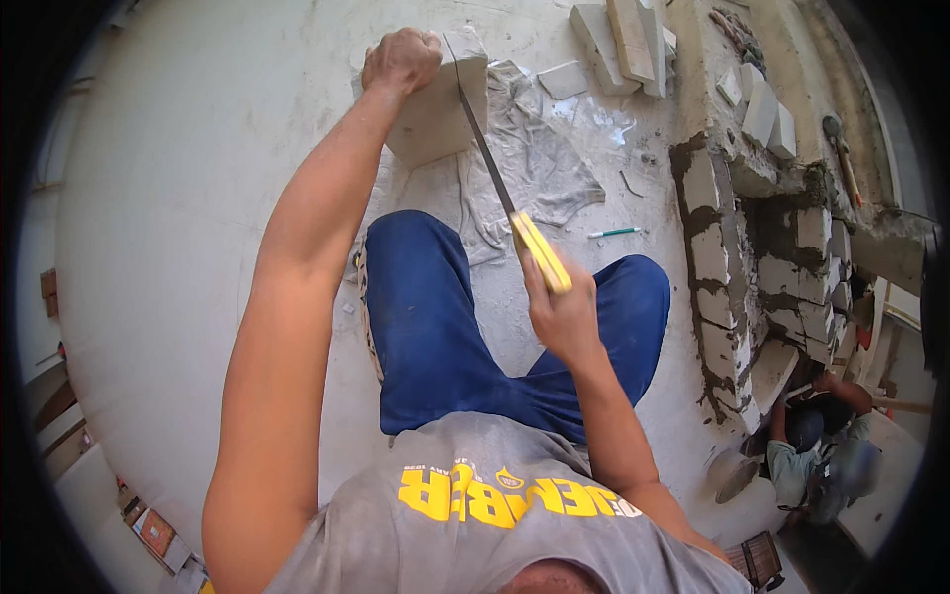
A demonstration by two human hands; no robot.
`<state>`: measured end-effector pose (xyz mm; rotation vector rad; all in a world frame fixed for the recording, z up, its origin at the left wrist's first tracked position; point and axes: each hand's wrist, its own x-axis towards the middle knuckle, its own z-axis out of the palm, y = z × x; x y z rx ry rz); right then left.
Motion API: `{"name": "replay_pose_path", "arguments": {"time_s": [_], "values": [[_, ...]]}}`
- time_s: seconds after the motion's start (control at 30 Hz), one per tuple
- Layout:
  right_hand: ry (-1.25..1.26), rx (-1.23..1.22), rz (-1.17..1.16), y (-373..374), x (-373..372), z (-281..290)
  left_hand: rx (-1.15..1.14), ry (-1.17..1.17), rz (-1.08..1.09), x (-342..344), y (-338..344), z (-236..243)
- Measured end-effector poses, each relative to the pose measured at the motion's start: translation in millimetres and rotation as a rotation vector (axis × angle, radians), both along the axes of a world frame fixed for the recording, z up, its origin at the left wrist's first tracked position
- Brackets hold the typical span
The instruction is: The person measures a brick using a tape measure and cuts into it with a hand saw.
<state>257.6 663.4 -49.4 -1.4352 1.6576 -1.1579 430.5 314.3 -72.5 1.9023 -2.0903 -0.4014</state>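
Observation:
A pale grey building block [432, 121] stands in front of me on a crumpled, dusty cloth [534, 148]. My left hand [404, 59] is closed on its upper left part, with the arm stretched out straight. In my right hand [566, 312], between my knees, I grip the yellow handle of a handsaw [539, 249]. The long dark blade slants up and left, its far end across the block's top to the right of my left hand. How deep the blade sits cannot be made out. My right hand is slightly blurred.
A green pen-like stick [616, 233] lies on the pale floor near my right knee. Beyond the cloth are an offcut [563, 79] and several leaning blocks [606, 49]. On the right rises a mortared block wall [714, 257]; another person [826, 455] crouches at its near end.

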Motion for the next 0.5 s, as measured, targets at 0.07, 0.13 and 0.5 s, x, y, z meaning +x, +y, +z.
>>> {"name": "replay_pose_path", "arguments": {"time_s": [0.07, 0.13, 0.5], "values": [[0.108, 0.001, 0.029, -100, 0, -28, -0.037, 0.036, -0.082, -14, 7, -2], [0.138, 0.034, 0.030, -142, 8, -32, -0.043, 0.009, -0.046, -12, -2, -1], [0.176, 0.096, 0.094, -71, -5, -18, 0.013, 0.011, 0.009, -9, 1, 3]]}}
